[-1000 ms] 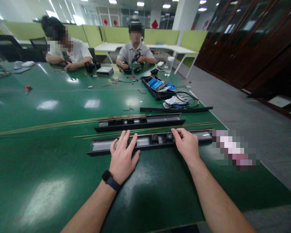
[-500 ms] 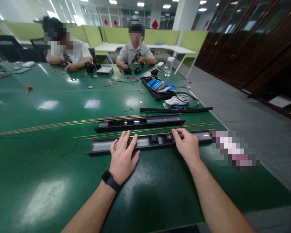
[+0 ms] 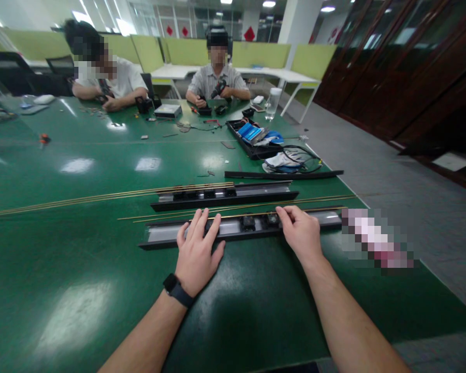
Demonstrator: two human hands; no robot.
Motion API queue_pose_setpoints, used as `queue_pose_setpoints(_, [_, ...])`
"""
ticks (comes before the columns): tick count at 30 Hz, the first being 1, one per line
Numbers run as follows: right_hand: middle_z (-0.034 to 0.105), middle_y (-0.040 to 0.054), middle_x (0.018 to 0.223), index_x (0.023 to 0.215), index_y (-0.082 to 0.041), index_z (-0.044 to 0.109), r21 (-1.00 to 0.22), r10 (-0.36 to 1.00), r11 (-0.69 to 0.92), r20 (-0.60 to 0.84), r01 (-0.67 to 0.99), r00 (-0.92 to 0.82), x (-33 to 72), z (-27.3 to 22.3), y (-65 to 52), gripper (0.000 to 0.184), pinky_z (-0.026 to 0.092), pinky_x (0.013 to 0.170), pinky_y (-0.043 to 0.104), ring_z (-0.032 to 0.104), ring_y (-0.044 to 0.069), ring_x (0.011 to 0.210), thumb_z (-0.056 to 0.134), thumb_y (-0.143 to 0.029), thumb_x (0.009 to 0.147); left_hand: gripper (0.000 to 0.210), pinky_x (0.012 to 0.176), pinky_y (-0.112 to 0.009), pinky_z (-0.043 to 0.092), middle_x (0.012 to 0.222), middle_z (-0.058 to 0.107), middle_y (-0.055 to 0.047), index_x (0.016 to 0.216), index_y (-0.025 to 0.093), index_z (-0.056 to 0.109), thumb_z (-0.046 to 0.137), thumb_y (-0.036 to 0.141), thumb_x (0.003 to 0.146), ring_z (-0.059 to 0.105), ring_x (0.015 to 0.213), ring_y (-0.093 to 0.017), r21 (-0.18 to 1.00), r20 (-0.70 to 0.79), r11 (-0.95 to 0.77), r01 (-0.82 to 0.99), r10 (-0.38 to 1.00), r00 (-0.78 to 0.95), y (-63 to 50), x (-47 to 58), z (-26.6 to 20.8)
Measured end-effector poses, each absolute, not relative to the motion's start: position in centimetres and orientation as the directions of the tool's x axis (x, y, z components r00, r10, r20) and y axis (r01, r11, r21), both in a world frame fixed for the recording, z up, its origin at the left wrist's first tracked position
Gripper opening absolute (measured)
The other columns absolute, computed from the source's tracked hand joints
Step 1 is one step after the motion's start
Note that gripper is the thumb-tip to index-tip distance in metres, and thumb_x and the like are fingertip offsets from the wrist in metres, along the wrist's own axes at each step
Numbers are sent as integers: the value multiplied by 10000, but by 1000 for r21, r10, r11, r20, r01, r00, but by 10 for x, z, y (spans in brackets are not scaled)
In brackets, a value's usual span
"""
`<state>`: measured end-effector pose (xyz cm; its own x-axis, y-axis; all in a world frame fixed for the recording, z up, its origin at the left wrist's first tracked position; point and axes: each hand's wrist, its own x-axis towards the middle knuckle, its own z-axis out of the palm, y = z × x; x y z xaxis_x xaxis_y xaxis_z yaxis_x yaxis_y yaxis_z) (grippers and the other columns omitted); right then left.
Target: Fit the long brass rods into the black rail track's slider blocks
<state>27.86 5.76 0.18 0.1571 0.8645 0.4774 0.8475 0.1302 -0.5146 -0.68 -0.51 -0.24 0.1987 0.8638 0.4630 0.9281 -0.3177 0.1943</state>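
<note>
Near black rail (image 3: 233, 228) lying lengthwise on green table (image 3: 81, 248), close to the near edge. Left hand (image 3: 197, 253) flat on it, fingers spread, palm on the table, fingertips (image 3: 216, 224) over the rail's channel; pressing down, not pinching. Right hand (image 3: 301, 232) curled over the rail further right, fingers hooked across its far lip; whether closed on the rail or only resting, cannot tell. Small black inserts (image 3: 258, 221) seated in the channel between the two hands.

Risks, as judged: thin brass rod (image 3: 241, 213) running just along the rail's far edge, liable to roll or bend if the rail is pushed away. Inserts liable to slide along the channel if the rail is tilted. Rail's right end close to the table edge, by a blurred patch; overhang and drop possible with a shove to the right.

Surroundings: second black rail (image 3: 225, 197) parallel just beyond, more brass rods (image 3: 101, 197) stretching left. Thin black strip (image 3: 283, 175) further back, then loose cables (image 3: 295, 160) and black tray (image 3: 252, 140) with blue parts. Two other people seated at the far side, hands busy with own pieces. Clear bottle (image 3: 273, 102) near them. Second rail and rods blocking any forward travel.
</note>
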Motion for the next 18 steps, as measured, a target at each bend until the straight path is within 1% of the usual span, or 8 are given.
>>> queue_pose_setpoints(4, [717, 41, 701, 841, -215, 761, -488, 858, 121, 490, 864, 156, 278, 2, 58, 558, 377, 710, 331, 627, 198, 652, 478, -660, 1024, 577, 1219, -572, 303, 1683, 420, -166, 1567, 232, 512, 609, 309, 1004, 372, 1579, -352, 189, 460, -315, 930, 865, 200, -5, -6, -2])
queue_pose_setpoints(9, [716, 41, 696, 834, -220, 760, -496, 859, 114, 484, 861, 165, 277, 5, 57, 545, 380, 714, 334, 624, 197, 657, 484, -650, 1025, 565, 1218, -561, 299, 1683, 420, -168, 1568, 229, 505, 590, 317, 1017, 361, 1586, -345, 189, 461, -312, 931, 865, 197, -5, -6, -2])
queue_pose_setpoints(12, [709, 38, 701, 844, -223, 758, -519, 862, 113, 475, 847, 177, 277, 6, 56, 521, 391, 723, 333, 635, 203, 682, 506, -646, 1012, 558, 1223, -558, 296, 1686, 416, -168, 1566, 233, 507, 585, 312, 1019, 357, 1589, -340, 189, 466, -314, 930, 863, 197, -6, -6, -2])
queue_pose_setpoints(16, [713, 27, 713, 948, -225, 769, -577, 875, 118, 445, 808, 191, 276, 8, 53, 457, 416, 735, 332, 657, 206, 697, 570, -635, 981, 556, 1225, -557, 294, 1686, 416, -165, 1566, 242, 506, 581, 313, 1020, 349, 1593, -337, 194, 465, -314, 929, 863, 195, -6, -6, -2])
queue_pose_setpoints(18, [715, 27, 715, 940, -229, 767, -583, 882, 124, 436, 803, 181, 276, 8, 52, 443, 420, 731, 333, 656, 204, 692, 571, -625, 984, 557, 1225, -558, 294, 1689, 413, -162, 1568, 248, 504, 576, 315, 1020, 345, 1595, -339, 198, 460, -312, 929, 867, 193, -6, -7, -3])
